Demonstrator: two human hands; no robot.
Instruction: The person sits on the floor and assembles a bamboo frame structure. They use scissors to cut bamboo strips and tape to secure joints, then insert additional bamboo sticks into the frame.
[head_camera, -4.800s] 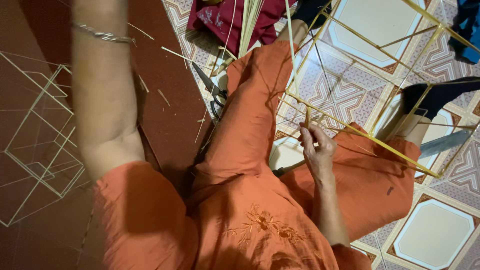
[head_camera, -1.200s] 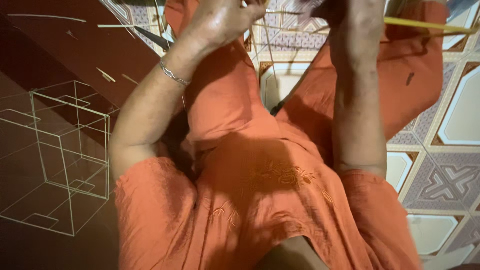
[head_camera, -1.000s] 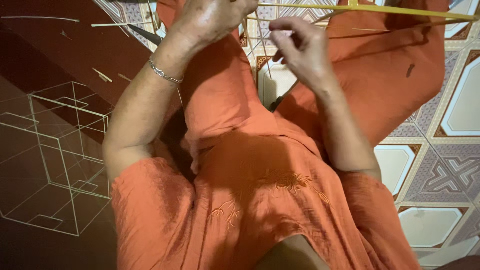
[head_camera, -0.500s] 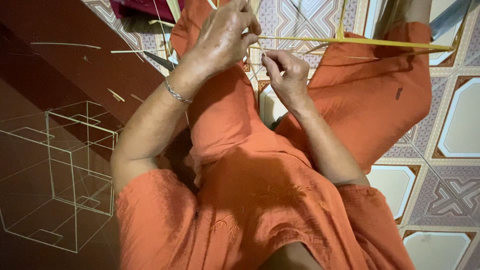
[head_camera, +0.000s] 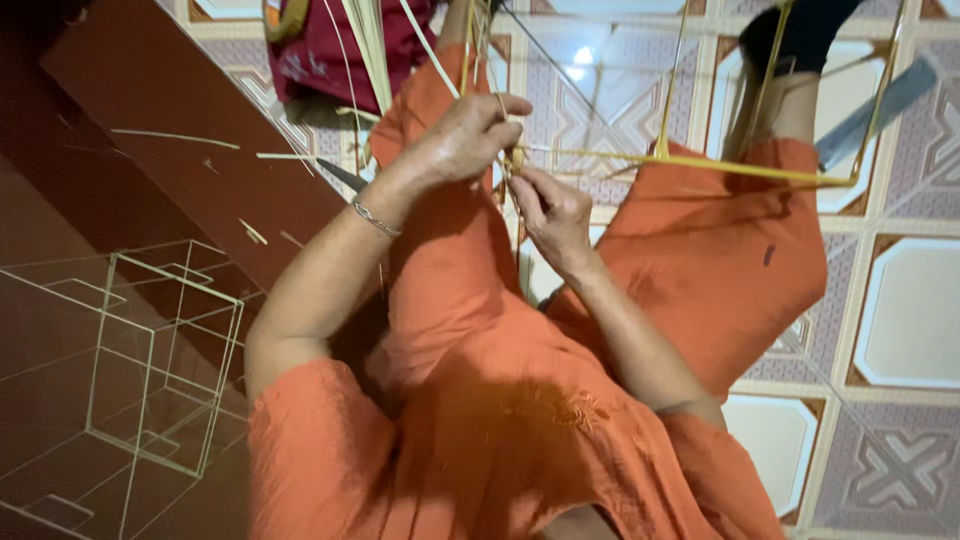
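Both hands met at one joint of the yellow stick frame (head_camera: 700, 160), held above the orange-clad knees. Left hand (head_camera: 465, 135) curled shut around the upright sticks; right hand (head_camera: 550, 205) pinched narrow at the joint just below it. Step looked like binding a corner. A finished wire-thin cube (head_camera: 150, 350) sat well left of the frame on the floor.

Hands hemmed in: the yellow stick frame (head_camera: 700, 160) spans right across, upright sticks (head_camera: 372, 50) crowd ahead, orange-clad knees (head_camera: 740, 250) flank both sides. Open tiled floor (head_camera: 900, 320) lies right; a finished stick cube (head_camera: 150, 370) blocks left.
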